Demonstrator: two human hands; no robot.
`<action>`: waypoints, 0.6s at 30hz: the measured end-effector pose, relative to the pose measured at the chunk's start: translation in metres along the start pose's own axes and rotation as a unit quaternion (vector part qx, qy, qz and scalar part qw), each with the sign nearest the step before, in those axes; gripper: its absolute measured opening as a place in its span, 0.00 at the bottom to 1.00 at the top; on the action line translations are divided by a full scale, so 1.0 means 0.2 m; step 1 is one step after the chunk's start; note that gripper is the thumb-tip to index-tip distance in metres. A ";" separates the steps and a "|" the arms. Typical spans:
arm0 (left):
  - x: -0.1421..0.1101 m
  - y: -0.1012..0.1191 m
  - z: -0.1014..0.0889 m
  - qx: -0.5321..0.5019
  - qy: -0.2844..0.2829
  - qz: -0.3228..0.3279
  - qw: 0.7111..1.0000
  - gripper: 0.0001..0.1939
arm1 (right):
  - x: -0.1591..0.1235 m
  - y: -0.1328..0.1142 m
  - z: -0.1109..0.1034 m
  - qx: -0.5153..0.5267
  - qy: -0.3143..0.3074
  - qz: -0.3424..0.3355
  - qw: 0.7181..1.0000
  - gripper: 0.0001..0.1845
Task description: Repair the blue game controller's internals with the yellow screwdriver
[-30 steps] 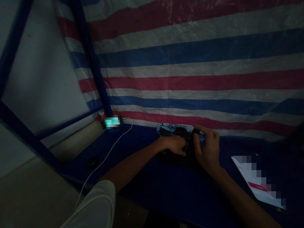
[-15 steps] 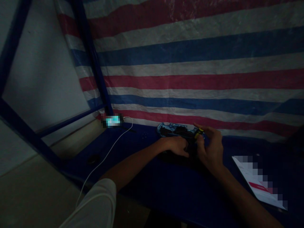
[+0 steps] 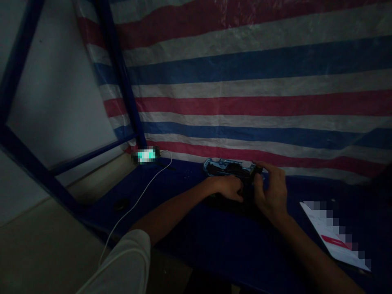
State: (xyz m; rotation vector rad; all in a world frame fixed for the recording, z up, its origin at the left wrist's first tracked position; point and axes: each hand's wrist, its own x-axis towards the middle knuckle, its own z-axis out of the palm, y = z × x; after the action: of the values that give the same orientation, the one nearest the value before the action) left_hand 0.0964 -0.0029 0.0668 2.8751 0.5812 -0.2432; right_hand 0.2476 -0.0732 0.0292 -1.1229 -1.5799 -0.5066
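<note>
A pale sleeve (image 3: 128,257) covers the left arm at the near left, and both forearms reach out over the blue surface (image 3: 214,253). To the right, well apart from the hands, lies a white panel (image 3: 324,228) with a red band, its right edge blurred out. To the left, a small dark disc (image 3: 121,204) sits beside a white cable (image 3: 147,185). Farther in, the left hand (image 3: 228,188) rests with fingers curled down at a dark piece (image 3: 219,200); its grip is turned away, so I cannot tell what, if anything, it has hold of. Just to its right, the right hand (image 3: 274,194) has its grip nearly closed, thumb below and fingers above, pinching a dark stub (image 3: 258,169); what the stub's lower end meets is lost in shadow. The blue shell (image 3: 214,165) lies on the surface just beyond both hands, its long axis running left to right; most of it extends leftward from the right grip, which is at its right end, while the left hand is nearer its middle. Tiny bits (image 3: 187,174) lie left of the shell, with a lit phone (image 3: 146,155) farther left, before the striped tarp (image 3: 220,90).
</note>
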 end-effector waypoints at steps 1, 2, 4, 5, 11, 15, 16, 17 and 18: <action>0.00 0.00 0.00 0.004 0.003 0.004 1.000 0.12 | 0.00 0.00 0.00 -0.005 0.004 -0.006 1.000 0.15; 0.00 -0.01 0.00 0.005 0.006 0.007 1.000 0.12 | 0.00 0.00 0.01 -0.013 0.015 -0.012 1.000 0.16; 0.01 -0.01 0.01 0.003 0.009 0.005 1.000 0.11 | 0.01 0.01 0.01 -0.031 0.043 -0.028 0.998 0.18; 0.01 -0.02 0.01 0.000 0.007 0.003 1.000 0.11 | 0.00 0.01 0.02 -0.038 0.052 -0.036 0.997 0.18; -0.01 -0.02 -0.01 -0.003 0.010 0.020 1.000 0.09 | 0.00 0.01 0.01 -0.034 0.023 -0.042 0.998 0.16; -0.02 -0.02 -0.02 0.004 0.018 0.024 1.000 0.08 | 0.01 -0.01 -0.01 -0.017 0.008 -0.059 0.998 0.14; -0.02 -0.01 -0.01 0.013 0.023 0.023 0.999 0.08 | 0.01 -0.01 -0.02 -0.020 0.010 -0.060 0.998 0.13; -0.02 -0.01 -0.01 0.025 0.031 0.017 0.999 0.07 | 0.02 -0.01 -0.02 -0.023 0.011 -0.062 0.998 0.13; -0.02 0.00 -0.01 0.038 0.040 0.011 0.998 0.07 | 0.02 -0.01 -0.02 -0.026 0.011 -0.065 0.997 0.12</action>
State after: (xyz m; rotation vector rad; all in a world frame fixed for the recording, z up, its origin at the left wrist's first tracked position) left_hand 0.0932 -0.0030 0.0686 2.9745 0.5671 -0.1497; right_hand 0.2478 -0.0753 0.0342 -1.0548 -1.6351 -0.6485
